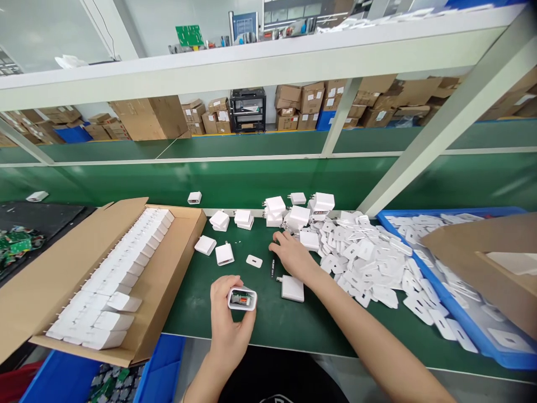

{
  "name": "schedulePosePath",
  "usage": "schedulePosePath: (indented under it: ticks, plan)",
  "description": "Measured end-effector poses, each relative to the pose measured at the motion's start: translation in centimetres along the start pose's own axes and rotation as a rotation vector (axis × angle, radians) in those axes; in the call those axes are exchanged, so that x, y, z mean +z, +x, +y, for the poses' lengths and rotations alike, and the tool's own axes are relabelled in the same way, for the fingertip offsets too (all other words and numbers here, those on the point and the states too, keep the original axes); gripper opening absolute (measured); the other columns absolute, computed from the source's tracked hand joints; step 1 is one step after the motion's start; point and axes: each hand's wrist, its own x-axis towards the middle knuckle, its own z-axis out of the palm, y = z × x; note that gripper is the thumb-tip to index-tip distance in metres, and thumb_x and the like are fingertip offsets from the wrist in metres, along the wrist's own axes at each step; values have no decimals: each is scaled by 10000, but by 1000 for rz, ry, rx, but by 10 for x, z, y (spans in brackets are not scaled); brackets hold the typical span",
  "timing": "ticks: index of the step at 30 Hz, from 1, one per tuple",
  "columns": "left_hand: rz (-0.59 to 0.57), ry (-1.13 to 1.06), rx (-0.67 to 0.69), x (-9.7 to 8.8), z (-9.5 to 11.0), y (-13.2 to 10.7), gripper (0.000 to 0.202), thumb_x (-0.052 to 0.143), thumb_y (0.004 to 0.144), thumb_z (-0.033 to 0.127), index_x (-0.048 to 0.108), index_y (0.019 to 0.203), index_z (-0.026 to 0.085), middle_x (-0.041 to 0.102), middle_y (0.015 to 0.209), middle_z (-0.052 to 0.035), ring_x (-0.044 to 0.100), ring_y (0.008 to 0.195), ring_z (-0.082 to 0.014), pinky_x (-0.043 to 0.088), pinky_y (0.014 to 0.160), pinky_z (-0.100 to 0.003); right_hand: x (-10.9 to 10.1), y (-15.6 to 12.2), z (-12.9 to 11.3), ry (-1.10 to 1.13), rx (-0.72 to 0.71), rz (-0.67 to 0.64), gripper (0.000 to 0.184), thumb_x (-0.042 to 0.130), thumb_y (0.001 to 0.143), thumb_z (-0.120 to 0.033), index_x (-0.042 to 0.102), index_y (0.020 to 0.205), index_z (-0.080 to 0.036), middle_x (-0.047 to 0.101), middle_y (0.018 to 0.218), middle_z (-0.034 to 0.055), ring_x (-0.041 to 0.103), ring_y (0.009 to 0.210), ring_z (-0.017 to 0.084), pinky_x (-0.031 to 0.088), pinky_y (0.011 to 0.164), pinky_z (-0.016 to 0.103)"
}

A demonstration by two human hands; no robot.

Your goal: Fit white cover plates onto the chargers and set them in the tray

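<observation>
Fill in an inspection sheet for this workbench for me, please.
Surface: green mat, strewn with white parts.
Job's things: open charger shell, board showing inside; cover plates piled at right.
Clutter: loose chargers; cardboard box of packed chargers; blue tray.
Fingers: left hand grips the shell; right hand lies open on the mat beside the pile.
Cables: nothing seen.
Surroundings: white shelf frame; cartons behind.

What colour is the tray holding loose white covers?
The tray is blue, best seen in head view.
</observation>
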Motion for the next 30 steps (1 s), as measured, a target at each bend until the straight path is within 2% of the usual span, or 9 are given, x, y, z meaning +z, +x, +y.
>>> schedulePosePath:
  ticks: [4, 9, 13, 16, 18, 20, 23, 26, 30]
  plan:
    - [-28, 42, 26, -3, 5, 7, 440, 722, 893, 71, 569, 1285, 200, 621, 1175, -96, 609, 1113, -229, 548, 907, -354, -2, -3, 17, 36, -120, -25, 307, 548, 853, 105, 658, 932, -171, 646, 1032, 92, 608, 874, 223, 467, 726, 318]
    - [26, 75, 93, -2, 13, 14, 437, 735, 864, 33, 563, 1239, 177, 624, 1146, -93, 603, 1079, -228, 524, 906, -365, -15, -19, 17, 154, -73, 100, 247, 434, 1024, -60, 586, 1175, -182, 654, 1071, 94, 639, 931, 214, 516, 758, 322]
    - [41, 121, 144, -4, 19, 17, 452, 736, 848, 1, 562, 1231, 167, 634, 1131, -93, 589, 1062, -237, 502, 915, -384, -25, -43, -2, 635, 117, 330, 236, 432, 1095, -250, 555, 1291, -201, 642, 1017, 64, 622, 774, 172, 538, 719, 318]
    - [42, 177, 182, -5, 22, 18, 442, 726, 843, -15, 571, 1217, 164, 641, 1114, -91, 581, 1050, -245, 487, 916, -394, -26, -63, -26, 1040, 180, 602, 301, 412, 1125, -364, 675, 1124, -220, 609, 1077, 70, 584, 717, 141, 520, 689, 320]
    - [36, 209, 196, -5, 24, 18, 429, 717, 845, -20, 579, 1208, 164, 644, 1103, -90, 577, 1044, -248, 481, 915, -399, -27, -75, -45, 1173, 183, 795, 349, 422, 1128, -360, 716, 1015, -210, 582, 1096, 75, 568, 743, 134, 498, 672, 305]
    - [32, 224, 202, -4, 26, 19, 421, 709, 847, -25, 584, 1203, 161, 646, 1096, -91, 574, 1045, -252, 478, 918, -404, -29, -85, -65, 1295, 196, 883, 334, 449, 1124, -334, 716, 966, -211, 574, 983, 53, 539, 713, 125, 467, 616, 277]
    - [24, 236, 209, -2, 29, 19, 406, 699, 854, -26, 589, 1198, 159, 644, 1091, -92, 571, 1047, -252, 477, 922, -406, -35, -97, -91, 1498, 159, 823, 232, 472, 1119, -285, 683, 1031, -242, 568, 871, 13, 552, 658, 112, 497, 593, 252]
    - [20, 248, 228, -2, 33, 19, 388, 686, 863, -22, 587, 1191, 161, 641, 1084, -90, 569, 1043, -249, 481, 916, -401, -39, -104, -106, 1540, 6, 733, 186, 480, 1108, -253, 664, 1133, -269, 583, 891, 17, 628, 808, 155, 607, 835, 359]
    - [24, 269, 255, -4, 36, 19, 385, 693, 864, -6, 584, 1190, 166, 636, 1074, -88, 569, 1031, -248, 478, 904, -396, -38, -108, -112, 1509, -144, 667, 218, 469, 1094, -234, 663, 1188, -270, 591, 942, 44, 591, 917, 197, 564, 1047, 524]
